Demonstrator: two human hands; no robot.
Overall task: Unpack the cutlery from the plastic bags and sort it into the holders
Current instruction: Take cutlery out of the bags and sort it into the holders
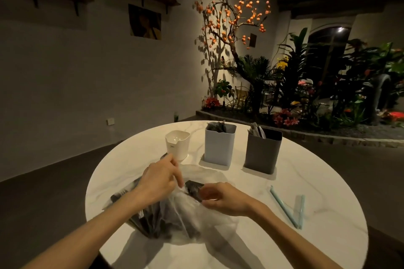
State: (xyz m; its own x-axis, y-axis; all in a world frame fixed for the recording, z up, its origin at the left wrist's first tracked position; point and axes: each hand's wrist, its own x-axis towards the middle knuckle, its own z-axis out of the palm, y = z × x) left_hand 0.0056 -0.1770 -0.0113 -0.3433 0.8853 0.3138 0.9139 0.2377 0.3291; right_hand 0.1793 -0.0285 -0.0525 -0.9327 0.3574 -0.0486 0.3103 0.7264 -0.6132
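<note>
A clear plastic bag (188, 220) full of black plastic cutlery (153, 223) lies on the round white table (306, 244) in front of me. My left hand (158, 178) pinches a piece of black cutlery at the bag's mouth, fingers curled. My right hand (225, 197) grips the bag's edge beside a black bundle (193, 186). Three holders stand behind: a small white cup (177, 145), a light blue-grey holder (219, 145) with dark cutlery, and a dark grey holder (262, 153) with white pieces.
Two pale blue straws (284, 207) lie on the table at the right. Beyond the table edge is a dark floor, a wall with shelves, and an indoor plant bed (306, 94) at the back right.
</note>
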